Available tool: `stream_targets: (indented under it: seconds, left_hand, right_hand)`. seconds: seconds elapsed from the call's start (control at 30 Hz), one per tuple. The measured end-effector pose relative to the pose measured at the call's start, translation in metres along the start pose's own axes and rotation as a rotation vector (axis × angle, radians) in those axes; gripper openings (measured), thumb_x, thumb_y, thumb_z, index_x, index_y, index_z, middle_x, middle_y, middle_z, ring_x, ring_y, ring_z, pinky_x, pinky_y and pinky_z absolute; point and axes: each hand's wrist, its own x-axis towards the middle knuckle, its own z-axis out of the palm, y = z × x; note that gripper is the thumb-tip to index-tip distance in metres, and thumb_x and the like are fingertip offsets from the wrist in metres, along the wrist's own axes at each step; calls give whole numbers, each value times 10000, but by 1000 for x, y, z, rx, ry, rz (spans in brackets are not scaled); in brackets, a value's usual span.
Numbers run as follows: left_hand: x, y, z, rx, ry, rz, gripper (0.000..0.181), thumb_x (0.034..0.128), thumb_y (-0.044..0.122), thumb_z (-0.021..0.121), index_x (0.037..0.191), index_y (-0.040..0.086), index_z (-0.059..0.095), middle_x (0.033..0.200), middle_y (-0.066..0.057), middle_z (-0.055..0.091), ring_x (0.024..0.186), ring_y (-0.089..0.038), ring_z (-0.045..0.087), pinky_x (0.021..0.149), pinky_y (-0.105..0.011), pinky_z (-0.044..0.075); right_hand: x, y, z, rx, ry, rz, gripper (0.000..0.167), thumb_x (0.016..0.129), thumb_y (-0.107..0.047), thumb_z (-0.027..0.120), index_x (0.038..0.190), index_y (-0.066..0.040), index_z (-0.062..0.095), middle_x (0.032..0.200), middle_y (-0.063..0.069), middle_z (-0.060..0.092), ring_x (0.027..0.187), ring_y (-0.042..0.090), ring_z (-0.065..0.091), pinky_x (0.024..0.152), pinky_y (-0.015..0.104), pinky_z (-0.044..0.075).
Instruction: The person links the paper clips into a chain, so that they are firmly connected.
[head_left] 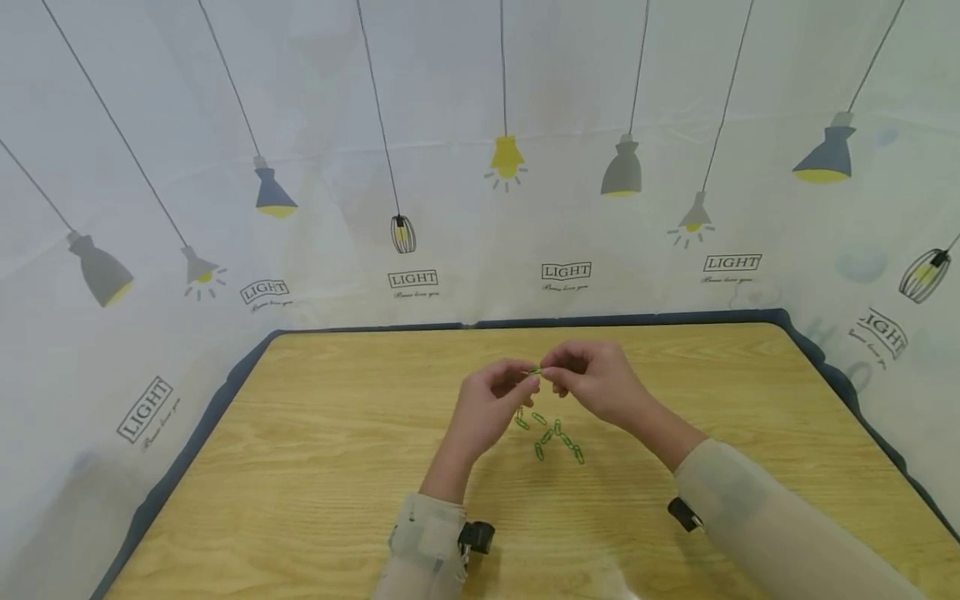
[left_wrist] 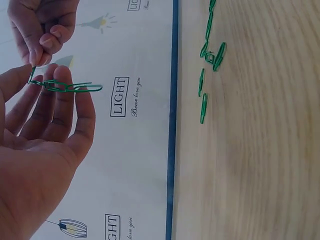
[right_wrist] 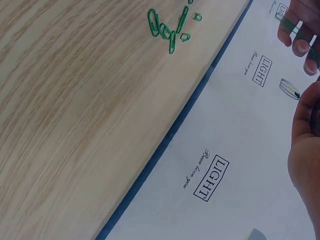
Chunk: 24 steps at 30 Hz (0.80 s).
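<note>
Pinching green paperclips [left_wrist: 55, 87]: left hand [head_left: 489, 406] and right hand [head_left: 602, 386], 2 grips, above at least 7 clips [head_left: 567, 442] on 1 table [head_left: 337, 433].

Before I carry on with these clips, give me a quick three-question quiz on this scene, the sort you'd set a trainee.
1. Multiple choice: what do the left hand and right hand pinch between them?
A) A yellow wooden pencil
B) Green, oval wire paper clips
C) A red rubber band

2. True or false: more green paper clips lie on the light-brown, wood-grain table.

3. Fill in the blank: the white, lamp-printed backdrop repeats the framed, capital-letter word ____.

Key: 1. B; 2. True; 3. LIGHT
</note>
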Motion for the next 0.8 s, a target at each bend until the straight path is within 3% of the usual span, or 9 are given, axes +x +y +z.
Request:
stream_targets:
  seconds: [0.13,0.23,0.47,0.8]
  left_hand:
    - [0,2,0,-28,4,27,249,1064,304,683,1228,131,755,1163,-137,774,903,-136,725,939,-587,607]
    - [-1,4,0,-6,9,27,238,1067,289,677,1214,124,763,1138,-121,777,894,-129,724,913,-532,624]
    - [-1,4,3,38,30,34,231,1069,251,673,1195,84,772,1072,-85,782,863,-109,715,784,-283,602]
    - [-1,2,9,101,60,81,207,1071,198,665,1143,43,781,994,-89,792,800,-88,708,648,-205,548]
  right_hand:
    - [-1,0,0,4,-3,-26,70,1013,-78,725,1019,-21,765,822,118,730,702,178,675,654,271,588]
    - [-1,1,0,0,-3,-24,80,1016,-84,723,1026,-14,762,828,120,732,700,140,670,657,269,588]
    - [-4,2,-1,11,6,-18,86,1009,-70,729,1034,8,755,824,74,738,706,135,682,657,265,598]
    - [-8,8,0,2,0,-17,63,1015,-67,720,1032,-19,757,861,164,747,708,142,683,661,259,601]
